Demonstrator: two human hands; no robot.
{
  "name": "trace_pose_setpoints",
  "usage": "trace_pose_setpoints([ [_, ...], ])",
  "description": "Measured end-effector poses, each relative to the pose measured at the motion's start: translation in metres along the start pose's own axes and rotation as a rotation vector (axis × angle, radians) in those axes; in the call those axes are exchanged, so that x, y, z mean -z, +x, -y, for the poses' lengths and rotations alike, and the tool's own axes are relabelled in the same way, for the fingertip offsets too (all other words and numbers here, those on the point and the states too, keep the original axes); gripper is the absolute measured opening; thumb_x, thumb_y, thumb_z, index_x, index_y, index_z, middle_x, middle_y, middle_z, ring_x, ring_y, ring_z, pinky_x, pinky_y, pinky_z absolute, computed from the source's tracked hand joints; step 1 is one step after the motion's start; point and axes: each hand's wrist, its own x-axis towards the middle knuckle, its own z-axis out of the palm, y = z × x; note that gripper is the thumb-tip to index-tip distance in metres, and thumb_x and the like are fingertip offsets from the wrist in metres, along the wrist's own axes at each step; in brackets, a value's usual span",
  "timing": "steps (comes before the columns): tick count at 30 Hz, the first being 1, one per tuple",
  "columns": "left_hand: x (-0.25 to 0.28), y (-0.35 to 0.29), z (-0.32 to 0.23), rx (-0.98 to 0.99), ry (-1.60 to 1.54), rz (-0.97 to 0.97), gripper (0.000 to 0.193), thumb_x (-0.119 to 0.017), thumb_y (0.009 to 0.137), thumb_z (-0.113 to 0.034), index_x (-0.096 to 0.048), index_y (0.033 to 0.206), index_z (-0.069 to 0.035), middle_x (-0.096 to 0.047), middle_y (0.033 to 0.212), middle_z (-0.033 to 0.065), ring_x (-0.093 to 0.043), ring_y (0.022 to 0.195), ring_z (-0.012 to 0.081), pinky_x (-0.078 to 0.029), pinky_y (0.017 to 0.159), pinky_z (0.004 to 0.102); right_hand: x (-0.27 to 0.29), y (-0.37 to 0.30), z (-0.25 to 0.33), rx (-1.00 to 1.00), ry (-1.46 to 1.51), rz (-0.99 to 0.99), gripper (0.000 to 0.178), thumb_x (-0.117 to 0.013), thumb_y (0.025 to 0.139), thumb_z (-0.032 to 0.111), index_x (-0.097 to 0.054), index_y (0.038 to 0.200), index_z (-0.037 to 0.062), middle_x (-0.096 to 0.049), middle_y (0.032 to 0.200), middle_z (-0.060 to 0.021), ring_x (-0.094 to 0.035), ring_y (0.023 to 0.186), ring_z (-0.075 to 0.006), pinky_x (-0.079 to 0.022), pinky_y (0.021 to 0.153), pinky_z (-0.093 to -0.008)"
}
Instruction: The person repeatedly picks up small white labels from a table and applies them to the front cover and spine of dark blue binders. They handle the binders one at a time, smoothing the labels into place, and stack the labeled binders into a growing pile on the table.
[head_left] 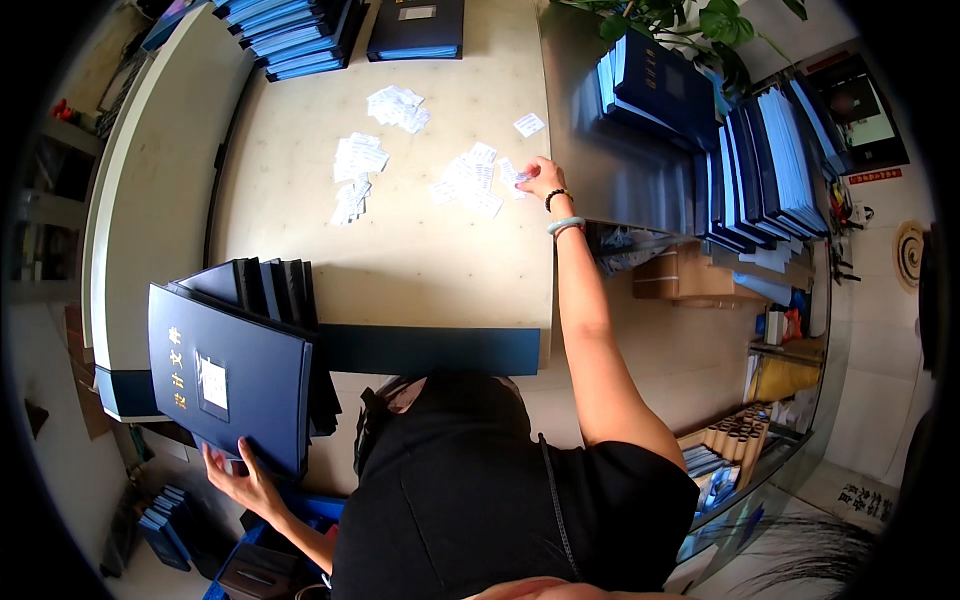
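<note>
My right hand reaches across the pale table with its fingertips pinched on a small white paper label. Just left of it is a loose heap of similar labels, with a single label lying farther off. My left hand is at the near edge of a large dark blue binder, one finger against its cover and the thumb apart. This binder has gold lettering and a white label on its front. It leans tilted against several dark upright binders; part of my left grip is hidden.
Two more label piles lie farther left on the table. Binders are stacked at the far left, and one binder lies beside them. More binders fill a dark surface at right. A raised pale ledge borders the left.
</note>
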Motion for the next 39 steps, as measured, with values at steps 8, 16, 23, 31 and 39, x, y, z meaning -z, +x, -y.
trace_pose_setpoints([
  [8, -0.001, -0.059, 0.004, 0.852, -0.846, 0.376, 0.047, -0.056, 0.100, -0.049, -0.060, 0.105, -0.003, -0.049, 0.067, -0.0006, -0.053, 0.057, 0.0075, -0.060, 0.060, 0.0312, -0.001, 0.009, -0.018, -0.045, 0.379, 0.014, 0.027, -0.086, 0.067, 0.004, -0.073, 0.091, 0.0039, -0.074, 0.081, -0.0059, -0.069, 0.075, -0.0145, -0.057, 0.070, -0.0287],
  [16, 0.003, -0.059, 0.008, 0.937, -1.077, 0.464, 0.027, -0.060, 0.100, -0.036, -0.059, 0.096, -0.009, -0.047, 0.066, -0.0054, -0.054, 0.055, 0.0026, -0.061, 0.063, 0.0315, 0.020, 0.009, 0.015, -0.069, 0.530, 0.054, 0.026, -0.080, 0.076, 0.003, -0.073, 0.100, -0.0032, -0.073, 0.083, -0.0071, -0.067, 0.068, -0.0112, -0.054, 0.065, -0.0235],
  [23, 0.017, -0.065, -0.017, 0.867, -0.939, 0.257, 0.048, -0.066, 0.096, -0.029, -0.045, 0.133, -0.006, -0.058, 0.079, -0.0013, -0.058, 0.069, 0.0066, -0.051, 0.063, 0.0230, 0.024, -0.016, 0.108, 0.227, 0.790, 0.148, 0.033, -0.073, 0.086, 0.004, -0.063, 0.114, -0.0094, -0.073, 0.094, -0.0138, -0.071, 0.083, -0.0178, -0.057, 0.074, -0.0272],
  [31, 0.094, -0.006, 0.005, 0.574, -1.210, 0.173, 0.068, -0.069, 0.075, -0.034, -0.055, 0.128, 0.006, -0.066, 0.108, 0.0112, -0.064, 0.099, 0.0156, -0.045, 0.095, 0.0266, 0.015, -0.119, 0.325, 0.473, 0.973, 0.544, 0.023, -0.072, 0.092, 0.011, -0.066, 0.111, -0.0003, -0.071, 0.091, -0.0052, -0.065, 0.074, -0.0108, -0.050, 0.067, -0.0215],
  [39, 0.140, 0.032, -0.055, 0.248, -0.853, 0.078, 0.071, -0.077, 0.073, -0.030, -0.053, 0.129, 0.006, -0.061, 0.077, 0.0024, -0.052, 0.060, 0.0055, -0.036, 0.054, 0.0192, 0.012, -0.287, 0.495, 1.001, 1.000, 0.984, 0.025, -0.066, 0.094, 0.003, -0.066, 0.119, 0.0037, -0.071, 0.086, -0.0059, -0.066, 0.070, -0.0089, -0.051, 0.058, -0.0199],
])
